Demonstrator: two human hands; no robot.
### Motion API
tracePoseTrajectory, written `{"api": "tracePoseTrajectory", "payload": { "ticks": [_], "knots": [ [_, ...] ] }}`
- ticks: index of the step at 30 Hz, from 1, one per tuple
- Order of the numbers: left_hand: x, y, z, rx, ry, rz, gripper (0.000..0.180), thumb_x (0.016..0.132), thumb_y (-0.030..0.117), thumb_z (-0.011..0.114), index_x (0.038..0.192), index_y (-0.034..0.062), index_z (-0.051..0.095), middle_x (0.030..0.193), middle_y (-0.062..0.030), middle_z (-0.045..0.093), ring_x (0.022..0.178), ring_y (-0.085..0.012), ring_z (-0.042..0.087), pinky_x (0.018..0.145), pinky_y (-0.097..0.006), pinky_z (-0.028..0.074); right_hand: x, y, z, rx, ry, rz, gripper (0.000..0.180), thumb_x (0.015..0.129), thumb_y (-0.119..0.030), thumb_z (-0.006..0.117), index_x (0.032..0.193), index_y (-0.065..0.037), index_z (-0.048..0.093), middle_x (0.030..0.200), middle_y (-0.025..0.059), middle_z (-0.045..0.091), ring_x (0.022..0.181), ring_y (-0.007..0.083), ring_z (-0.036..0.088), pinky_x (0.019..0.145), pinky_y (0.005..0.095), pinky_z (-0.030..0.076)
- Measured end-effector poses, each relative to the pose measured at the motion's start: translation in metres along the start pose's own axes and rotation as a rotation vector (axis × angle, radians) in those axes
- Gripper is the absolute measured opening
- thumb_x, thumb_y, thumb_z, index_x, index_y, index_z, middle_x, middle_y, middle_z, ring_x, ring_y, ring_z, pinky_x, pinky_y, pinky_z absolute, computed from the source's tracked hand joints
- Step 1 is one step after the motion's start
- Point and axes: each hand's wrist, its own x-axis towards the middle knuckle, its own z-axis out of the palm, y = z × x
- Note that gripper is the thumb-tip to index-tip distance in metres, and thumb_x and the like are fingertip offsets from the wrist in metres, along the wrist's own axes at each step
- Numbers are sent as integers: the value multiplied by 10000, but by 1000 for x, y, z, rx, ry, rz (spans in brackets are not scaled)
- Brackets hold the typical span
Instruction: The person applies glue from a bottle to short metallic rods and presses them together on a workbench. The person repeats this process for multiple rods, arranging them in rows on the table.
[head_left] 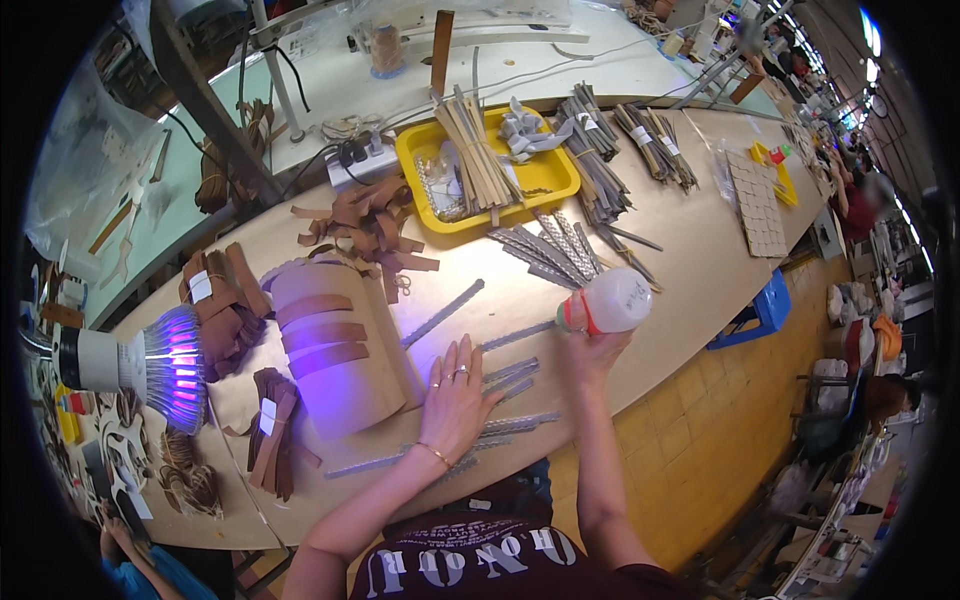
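My left hand (455, 400) lies flat with fingers stretched out, pressing near several thin grey strips (510, 425) on the brown-covered table. My right hand (597, 352) is wrapped round a white squeeze bottle (622, 298) with a red collar. The bottle is tilted, its nozzle end pointing left, close to the end of a grey strip (515, 336). Whether the nozzle touches that strip I cannot tell. Another grey strip (445, 312) lies slantwise beyond my left fingertips. To the left stands a curved tan board (350, 385) with brown strips across it.
A yellow tray (440, 222) holds bundled strips and grey scraps. Beyond my right hand lie braided strips (545, 255) and tied bundles (655, 145). Brown strips (270, 435) and a lit lamp (175, 365) are at left. The table edge (700, 322) runs along the right; another person's hands (120, 535) show lower left.
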Motion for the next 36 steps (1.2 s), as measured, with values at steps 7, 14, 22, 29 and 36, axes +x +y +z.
{"api": "tracePoseTrajectory", "payload": {
  "ticks": [7,14,22,29,36],
  "knots": [
    [0,-1,-9,-15,32,23,625,944,394,570,1365,-56,466,1505,-245,348,1403,-373,331,1158,-505,245,20,40,-15,-26,226,-93,510,812,-273,799,1107,6,489,999,139,667,909,233,668,819,356,530],
    [40,1,-5,-48,295,144,375,904,295,643,1166,28,619,1377,-196,495,1314,-329,436,1138,-499,268,31,90,-60,1208,458,617,420,868,-398,661,1131,-91,548,905,71,628,798,220,636,709,341,552],
    [52,-9,11,-106,239,238,194,872,208,681,1003,65,675,1298,-138,568,1239,-302,517,1105,-499,321,25,87,-67,1236,382,671,391,871,-423,622,1087,-100,573,861,85,615,718,234,616,594,340,532],
    [8,-9,-15,-103,156,239,229,878,186,675,1080,79,663,1288,-144,580,1211,-308,543,1097,-499,338,28,85,-68,1293,387,706,388,882,-409,619,1105,-96,570,862,92,613,738,236,613,603,354,531],
    [123,15,-1,-91,321,315,232,913,157,618,1125,70,656,1211,-146,610,1109,-317,576,1038,-473,394,30,78,-69,1309,377,754,381,889,-400,615,1113,-95,567,874,92,613,755,236,613,646,348,535]
  ]
}}
